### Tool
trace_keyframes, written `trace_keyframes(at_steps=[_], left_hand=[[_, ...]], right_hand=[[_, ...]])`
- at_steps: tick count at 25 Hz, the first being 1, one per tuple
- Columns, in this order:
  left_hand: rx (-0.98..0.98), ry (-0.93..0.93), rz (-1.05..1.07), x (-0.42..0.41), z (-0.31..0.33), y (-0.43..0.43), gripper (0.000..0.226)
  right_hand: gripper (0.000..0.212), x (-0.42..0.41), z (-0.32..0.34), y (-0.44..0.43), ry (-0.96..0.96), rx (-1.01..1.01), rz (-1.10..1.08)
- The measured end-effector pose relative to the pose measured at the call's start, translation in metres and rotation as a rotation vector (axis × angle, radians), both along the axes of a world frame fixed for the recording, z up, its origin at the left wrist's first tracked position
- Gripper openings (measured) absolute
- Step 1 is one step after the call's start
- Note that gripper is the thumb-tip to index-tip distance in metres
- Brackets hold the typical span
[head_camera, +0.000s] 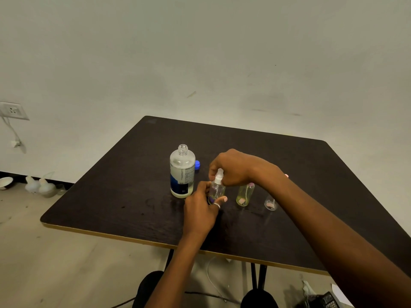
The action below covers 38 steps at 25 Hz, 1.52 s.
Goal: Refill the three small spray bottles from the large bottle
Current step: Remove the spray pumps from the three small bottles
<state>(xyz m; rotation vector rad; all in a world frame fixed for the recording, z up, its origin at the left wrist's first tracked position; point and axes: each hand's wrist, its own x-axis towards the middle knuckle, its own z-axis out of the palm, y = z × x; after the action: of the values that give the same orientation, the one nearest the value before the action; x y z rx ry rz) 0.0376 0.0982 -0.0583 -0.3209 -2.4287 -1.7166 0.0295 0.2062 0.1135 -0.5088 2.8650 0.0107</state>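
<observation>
The large clear bottle (182, 172) with a blue and white label stands uncapped on the dark table (111, 196); its blue cap (197, 164) lies just behind it. My left hand (201, 210) grips the body of a small clear spray bottle (216, 190) standing on the table. My right hand (233, 166) is closed over that bottle's white spray head (219, 175). To the right stands a second small bottle (244, 194) holding yellowish liquid. A third small clear bottle (270, 204) is partly hidden behind my right forearm.
The table's near edge (133, 237) has a light trim. On the floor at the left lie white objects (40, 186) and a bowl (5, 182). A wall socket (13, 110) is at far left. A dark device (324, 301) lies at bottom right.
</observation>
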Motion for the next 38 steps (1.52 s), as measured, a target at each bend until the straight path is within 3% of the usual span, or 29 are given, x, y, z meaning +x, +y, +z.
trace_keyframes(at_steps=[4, 7, 15, 21, 27, 34, 38], left_hand=[[0.007, -0.005, 0.002, 0.001, 0.001, 0.0, 0.043], [0.018, -0.005, -0.004, 0.001, 0.002, 0.0, 0.043], [0.006, -0.009, 0.001, 0.0, 0.003, 0.0, 0.046], [0.004, 0.0, 0.011, 0.002, 0.002, 0.0, 0.046], [0.005, -0.002, 0.017, 0.002, 0.002, 0.0, 0.046], [0.025, -0.003, 0.011, 0.003, 0.003, 0.0, 0.046], [0.051, -0.002, 0.01, 0.003, 0.003, 0.0, 0.046]], right_hand=[[0.03, -0.003, -0.007, -0.001, 0.106, 0.014, -0.102], [0.044, -0.005, -0.013, -0.003, 0.203, 0.042, -0.182], [0.009, -0.005, -0.003, -0.002, 0.127, -0.01, -0.095], [0.007, 0.004, 0.048, 0.004, 0.169, 0.011, -0.127], [0.019, 0.006, 0.084, 0.007, 0.353, -0.043, -0.207], [0.009, -0.037, 0.028, -0.002, 0.294, 0.017, -0.367], [0.014, -0.07, -0.014, -0.006, 0.195, 0.001, -0.467]])
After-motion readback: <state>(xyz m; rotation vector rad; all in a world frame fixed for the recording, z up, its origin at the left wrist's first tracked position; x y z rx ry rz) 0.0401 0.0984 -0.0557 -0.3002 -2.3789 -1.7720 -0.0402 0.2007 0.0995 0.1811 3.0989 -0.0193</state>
